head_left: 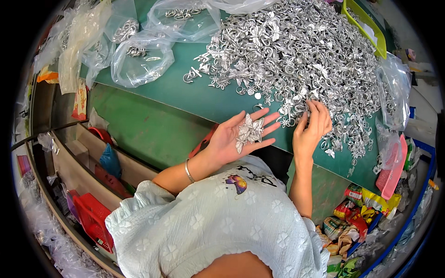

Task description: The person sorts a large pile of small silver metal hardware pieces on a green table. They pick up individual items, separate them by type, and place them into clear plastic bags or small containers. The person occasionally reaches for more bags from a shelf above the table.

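Note:
My left hand (235, 139) is palm up with its fingers spread. A small cluster of silver butterfly-shaped pieces (250, 131) lies on the palm. My right hand (312, 127) is at the near edge of a large heap of silver rings and trinkets (296, 55). Its fingers are bent down among the pieces, thumb close to the index finger; whatever lies at the fingertips is too small to make out. Several loose pieces lie around the heap's near edge, including a small butterfly (329, 153) below the right hand. The heap rests on a green tabletop (185, 92).
Clear plastic bags (143, 60), some holding silver pieces, lie at the far left. A yellow-green tray (371, 28) edges the heap at the far right, with a pink basket (393, 169) nearer. An open drawer (102, 162) and red basket (90, 217) are at the left; snack packets (352, 217) lie lower right.

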`<state>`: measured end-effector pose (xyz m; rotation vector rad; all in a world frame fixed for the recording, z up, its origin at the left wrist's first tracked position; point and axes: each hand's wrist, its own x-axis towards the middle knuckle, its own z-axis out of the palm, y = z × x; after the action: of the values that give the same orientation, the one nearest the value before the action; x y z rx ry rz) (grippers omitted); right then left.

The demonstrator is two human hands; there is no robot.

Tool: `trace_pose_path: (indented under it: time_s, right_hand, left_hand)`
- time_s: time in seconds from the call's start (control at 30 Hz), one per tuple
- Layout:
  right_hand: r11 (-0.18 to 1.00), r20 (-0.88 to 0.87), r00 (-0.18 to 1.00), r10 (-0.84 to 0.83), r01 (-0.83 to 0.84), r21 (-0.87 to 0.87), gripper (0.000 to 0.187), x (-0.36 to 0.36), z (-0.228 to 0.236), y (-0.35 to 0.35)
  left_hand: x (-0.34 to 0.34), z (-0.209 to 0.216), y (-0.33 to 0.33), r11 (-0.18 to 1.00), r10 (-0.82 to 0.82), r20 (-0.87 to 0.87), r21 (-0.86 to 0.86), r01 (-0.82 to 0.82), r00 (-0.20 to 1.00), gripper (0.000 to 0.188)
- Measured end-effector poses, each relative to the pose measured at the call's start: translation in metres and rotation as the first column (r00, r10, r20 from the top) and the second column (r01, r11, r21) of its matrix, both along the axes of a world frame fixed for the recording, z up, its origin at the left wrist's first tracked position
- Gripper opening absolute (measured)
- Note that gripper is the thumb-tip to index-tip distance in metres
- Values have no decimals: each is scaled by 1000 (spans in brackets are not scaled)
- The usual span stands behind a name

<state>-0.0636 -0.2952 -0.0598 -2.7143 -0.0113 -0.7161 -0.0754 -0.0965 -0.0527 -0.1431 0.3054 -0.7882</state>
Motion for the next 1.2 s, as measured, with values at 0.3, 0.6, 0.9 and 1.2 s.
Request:
trace_pose_path:
  time_s: [0.3,0.6,0.9,1.2]
  right_hand:
    - [799,-30,852,522,-476,368,18,-23,28,34]
    - [918,-164,908,385,-359,169,23,16,18,50]
    - [950,-160,939,303,-285,127,29,10,7,34]
    - [853,-349,792,501,-519,49,45,0,-1,56]
  left_hand:
    - [-8,-23,8,983,-25,-11,181,26,1000,45]
    - [-20,-20,19,956,-157,-34,247,161,987,35]
    - [-21,-18,25,937,-79,-65,335,96,995,31]
    - [-19,-13,30,898,15,-15,439,-7,1000,32]
